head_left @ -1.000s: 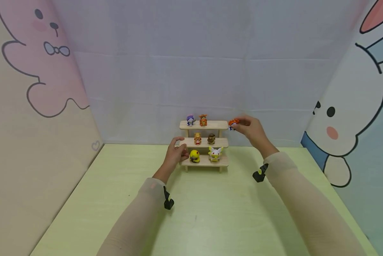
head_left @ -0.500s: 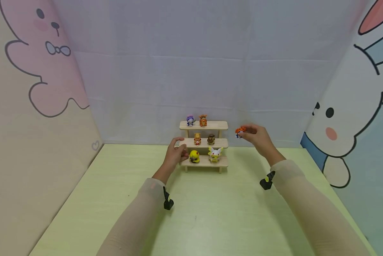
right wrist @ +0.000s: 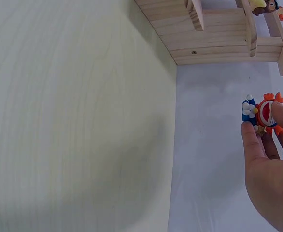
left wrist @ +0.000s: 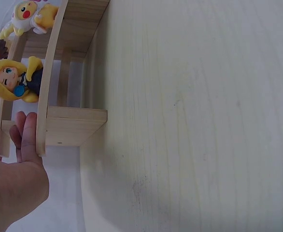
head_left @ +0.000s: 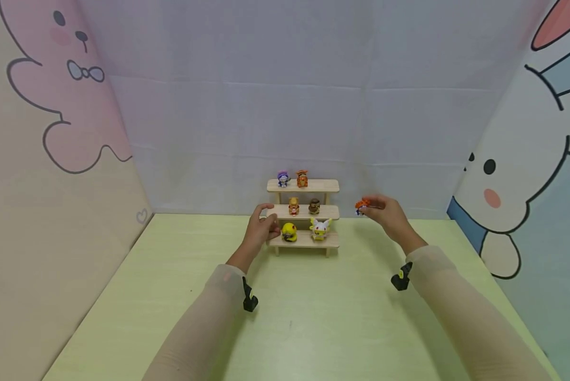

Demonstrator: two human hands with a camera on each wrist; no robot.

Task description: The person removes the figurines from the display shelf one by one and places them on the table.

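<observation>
Two bare hands worked at the far side of a pale table (head_left: 323, 307), with a broad run of tabletop between them and the near side. From where I stood, the table's left edge slanted along a cream wall with a pink bear (head_left: 94, 127) on it, and a wide strip of surface lay between that edge and the left sleeve (head_left: 204, 312).

The left forearm angled inward and away, ending in the left hand (head_left: 259, 227) at the left ends of the boards of a three-tier wooden shelf (head_left: 325, 186). Its fingers bent round the end of the middle board, one above and others below, gripping it, with the lower fingertips by the bottom board, just beside a yellow-haired figurine (head_left: 289, 233).

The shelf stood near the table's back edge, close to a pale backdrop (head_left: 246, 121). Purple (head_left: 283, 180) and orange (head_left: 302, 180) figurines took the left half of the top board, leaving its right half as bare wood. Two small brown-toned ones stood mid-tier, and a white-and-yellow one (head_left: 320, 229) sat at the lower right.

Past the shelf's right end came a gap of air, then an orange-topped figurine (head_left: 361, 205) with a blue-and-white base, raised off the table and apart from the shelf. The right hand (head_left: 389, 215) pinched it between thumb and fingers, reaching in from the right, wrist lower than the fingertips. Beyond the right sleeve (head_left: 461, 301), the table narrowed to its right edge beside a white rabbit (head_left: 518, 180).
</observation>
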